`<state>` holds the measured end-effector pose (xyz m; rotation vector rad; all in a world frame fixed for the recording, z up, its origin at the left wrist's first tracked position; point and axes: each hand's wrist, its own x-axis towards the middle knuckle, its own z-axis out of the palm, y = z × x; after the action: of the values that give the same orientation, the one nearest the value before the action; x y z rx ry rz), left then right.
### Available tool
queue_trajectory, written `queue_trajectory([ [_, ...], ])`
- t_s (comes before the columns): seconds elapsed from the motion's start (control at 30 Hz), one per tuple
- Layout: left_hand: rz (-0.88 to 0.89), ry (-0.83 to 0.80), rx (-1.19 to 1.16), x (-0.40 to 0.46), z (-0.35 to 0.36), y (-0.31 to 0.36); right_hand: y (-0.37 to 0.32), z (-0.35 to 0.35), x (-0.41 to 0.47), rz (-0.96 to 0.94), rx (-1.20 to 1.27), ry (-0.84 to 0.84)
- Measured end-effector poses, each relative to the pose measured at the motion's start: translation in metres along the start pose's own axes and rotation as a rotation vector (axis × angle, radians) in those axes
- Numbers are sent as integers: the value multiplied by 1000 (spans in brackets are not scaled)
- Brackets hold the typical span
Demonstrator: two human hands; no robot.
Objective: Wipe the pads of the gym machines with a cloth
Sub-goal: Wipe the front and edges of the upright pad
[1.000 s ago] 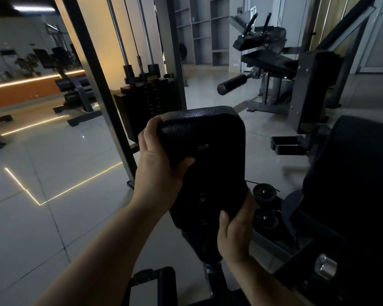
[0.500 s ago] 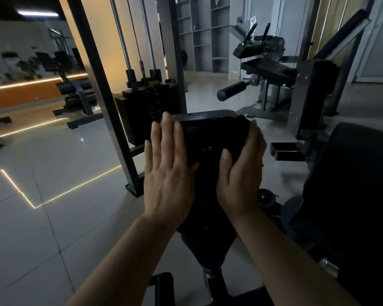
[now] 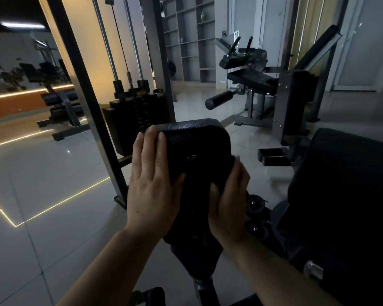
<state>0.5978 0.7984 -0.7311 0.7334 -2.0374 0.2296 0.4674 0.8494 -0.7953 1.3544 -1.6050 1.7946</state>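
A black textured pad stands upright on a post in front of me. My left hand lies flat against its left edge, fingers straight and together, thumb on the front face. My right hand is against the pad's lower right side with its thumb on the front. It presses what looks like a dark cloth, which is hard to tell apart from the pad. The right fingers are blurred by motion.
A large black seat pad fills the right side. A weight stack and a slanted steel frame post stand behind left. A leg machine with a roller pad stands at the back. The floor is glossy tile.
My right hand rose from the pad's bottom to its upper right edge, then slid back down the right side. My left hand went from gripping the left edge to lying flat.
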Motion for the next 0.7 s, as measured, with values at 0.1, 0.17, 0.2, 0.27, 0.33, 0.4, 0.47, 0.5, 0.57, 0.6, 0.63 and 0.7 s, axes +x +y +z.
queue_trajectory([
  [0.1, 18, -45, 15, -8, -6, -6, -27, 1, 55, -108, 6, 71],
  [0.17, 26, -58, 45, -20, -2, -8, -31, 5, 64, -123, -17, 115],
  [0.2, 36, -52, 44, -26, 1, -9, -29, 7, 58, -104, -32, 133],
  [0.27, 43, -38, 33, -33, 7, -10, -18, 11, 29, -78, -72, 132],
  [0.33, 21, -38, 35, -32, 10, -11, 2, 15, -7, -75, -111, 99],
  [0.4, 5, -43, 49, -30, 11, -12, 20, 15, -36, -54, -143, 68],
  [0.47, 9, -43, 54, -30, 12, -12, 31, 13, -53, -55, -157, 36],
  [0.5, 15, -39, 54, -31, 13, -12, 32, 12, -54, -47, -151, 26],
  [0.57, 22, -29, 58, -31, 12, -12, 20, 11, -40, 1, -93, 31],
  [0.6, 25, -30, 60, -31, 12, -12, 11, 11, -25, 16, -67, 56],
  [0.63, 29, -31, 59, -31, 11, -12, 0, 12, -7, 12, -59, 102],
  [0.7, 35, -36, 60, -32, 10, -11, -18, 14, 28, -30, -68, 175],
])
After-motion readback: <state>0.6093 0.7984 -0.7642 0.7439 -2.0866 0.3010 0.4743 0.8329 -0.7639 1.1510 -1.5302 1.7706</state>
